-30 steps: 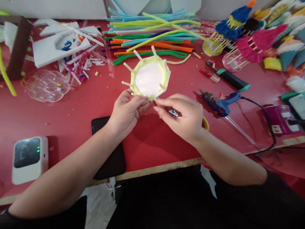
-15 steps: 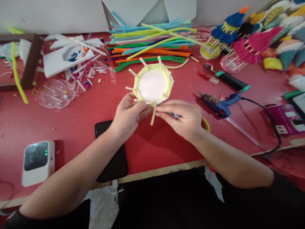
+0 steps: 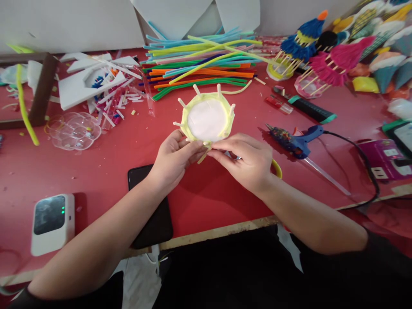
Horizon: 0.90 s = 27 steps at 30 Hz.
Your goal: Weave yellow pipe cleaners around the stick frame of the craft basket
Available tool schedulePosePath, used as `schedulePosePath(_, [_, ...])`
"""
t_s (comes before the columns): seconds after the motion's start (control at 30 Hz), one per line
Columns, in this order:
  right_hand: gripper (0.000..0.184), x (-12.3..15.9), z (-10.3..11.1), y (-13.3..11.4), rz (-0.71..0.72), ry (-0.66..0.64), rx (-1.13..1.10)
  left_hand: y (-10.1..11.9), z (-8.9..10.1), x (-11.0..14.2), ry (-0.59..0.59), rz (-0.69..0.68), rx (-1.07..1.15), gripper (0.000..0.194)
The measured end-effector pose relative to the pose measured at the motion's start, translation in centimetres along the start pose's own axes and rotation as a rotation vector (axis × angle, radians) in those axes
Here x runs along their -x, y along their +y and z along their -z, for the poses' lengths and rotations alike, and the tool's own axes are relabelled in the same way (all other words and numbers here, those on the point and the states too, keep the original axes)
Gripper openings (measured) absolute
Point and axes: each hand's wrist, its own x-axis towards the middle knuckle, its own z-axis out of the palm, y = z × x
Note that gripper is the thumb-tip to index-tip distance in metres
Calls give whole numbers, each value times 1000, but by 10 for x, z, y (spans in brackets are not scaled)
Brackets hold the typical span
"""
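Above the red table I hold a round white base [image 3: 206, 117] edged with yellow pipe cleaner, with several short white sticks standing up around its rim. My left hand [image 3: 174, 159] is closed on the base's lower left edge, its thumb on top and fingers underneath. At the near edge, my right hand [image 3: 246, 158] pinches the yellow pipe cleaner [image 3: 204, 156], whose short free end points down and toward me. The right fingers hide part of the rim there.
Bundled coloured pipe cleaners [image 3: 202, 60] lie at the back. A glue gun [image 3: 294, 141], a cutter knife [image 3: 313, 109] and two finished stick-and-yarn pieces [image 3: 337, 62] are on the right. A phone [image 3: 151, 214], a white device [image 3: 53, 225] and a clear plastic tray [image 3: 74, 131] are left.
The base has tipped slightly and its near edge sits a little lower. The pipe cleaner's free end has swung left and shows shorter. Both hands keep their grip.
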Motion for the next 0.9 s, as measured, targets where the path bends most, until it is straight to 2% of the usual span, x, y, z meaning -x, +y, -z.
schedulePosePath(0.17, [18,3,-1,1,9,7,67,-1,0,1,-55,-7,-4,20])
schedulePosePath(0.33, [15,4,-3,2,31,11,73,-2,3,1,-109,48,13,19])
schedulePosePath(0.6, [11,1,-5,-2,57,64,75,3,0,2,-83,108,10,8])
schedulePosePath(0.77, [13,0,-4,-1,59,88,94,10,-4,3,-69,133,46,29])
schedulePosePath(0.9, [11,-1,-2,-2,53,104,86,12,-1,5,-117,133,85,40])
